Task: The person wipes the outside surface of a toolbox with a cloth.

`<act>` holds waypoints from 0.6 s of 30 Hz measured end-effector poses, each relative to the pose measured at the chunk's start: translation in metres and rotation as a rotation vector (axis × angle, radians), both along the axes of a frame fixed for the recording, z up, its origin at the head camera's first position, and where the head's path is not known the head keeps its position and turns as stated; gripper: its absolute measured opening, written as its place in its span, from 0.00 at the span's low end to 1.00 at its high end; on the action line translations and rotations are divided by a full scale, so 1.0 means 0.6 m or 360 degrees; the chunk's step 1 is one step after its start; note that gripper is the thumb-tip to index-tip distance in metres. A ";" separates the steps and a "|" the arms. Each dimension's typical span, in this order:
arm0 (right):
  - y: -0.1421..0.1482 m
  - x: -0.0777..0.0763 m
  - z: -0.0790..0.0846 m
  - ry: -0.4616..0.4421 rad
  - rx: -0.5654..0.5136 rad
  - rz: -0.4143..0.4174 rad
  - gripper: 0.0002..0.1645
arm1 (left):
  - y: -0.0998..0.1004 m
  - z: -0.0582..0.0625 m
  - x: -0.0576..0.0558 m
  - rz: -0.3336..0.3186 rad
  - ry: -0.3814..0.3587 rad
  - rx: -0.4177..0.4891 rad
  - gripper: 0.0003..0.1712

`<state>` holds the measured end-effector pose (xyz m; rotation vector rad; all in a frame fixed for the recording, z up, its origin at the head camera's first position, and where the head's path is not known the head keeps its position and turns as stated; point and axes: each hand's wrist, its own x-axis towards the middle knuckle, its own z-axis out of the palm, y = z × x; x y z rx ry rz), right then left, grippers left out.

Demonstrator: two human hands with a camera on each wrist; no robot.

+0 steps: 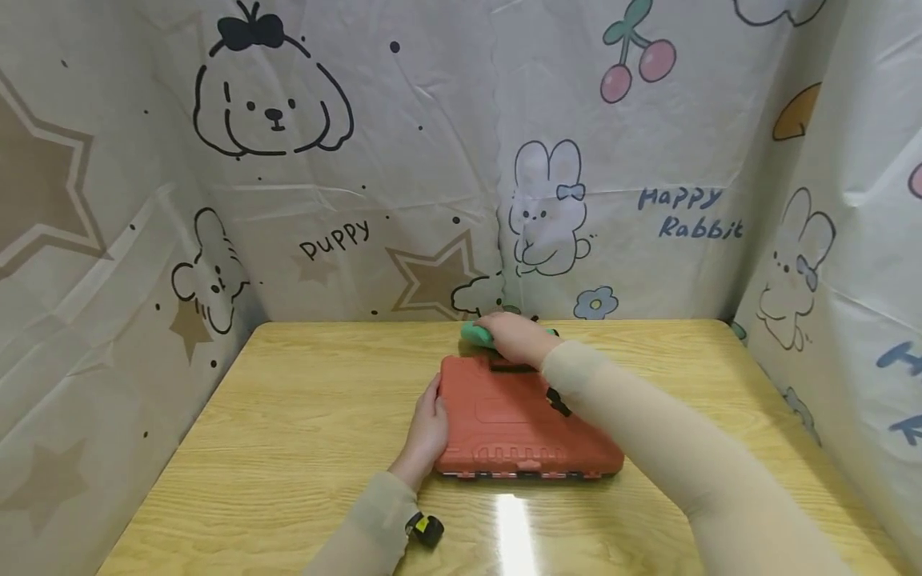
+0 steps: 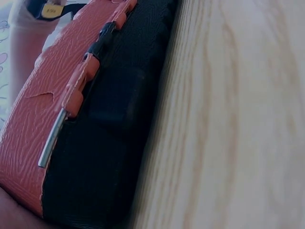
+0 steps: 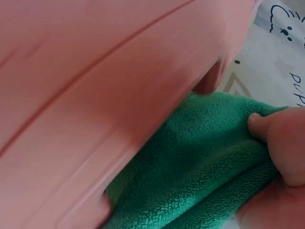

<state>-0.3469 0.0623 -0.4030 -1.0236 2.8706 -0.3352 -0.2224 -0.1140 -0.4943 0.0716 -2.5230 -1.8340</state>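
A red plastic carrying case lies on the table, its hinged side toward me. My left hand holds the case by its left edge. In the left wrist view, the black lower half and a metal hinge pin show, with a bit of my hand against the lid's corner. Beyond the case's far edge, by the black handle, my right hand grips a green towel. The right wrist view shows the towel bunched against the case's edge, thumb pressing into it.
The wood-grain table extends to both sides of the case. A printed cloth with cartoon animals hangs behind it and along the sides. Black wrist straps are worn on both sleeves.
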 end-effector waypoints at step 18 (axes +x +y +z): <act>-0.061 -0.008 -0.006 -0.0238 0.0113 0.0179 0.17 | 0.000 0.001 0.001 0.0009 0.0002 -0.0004 0.29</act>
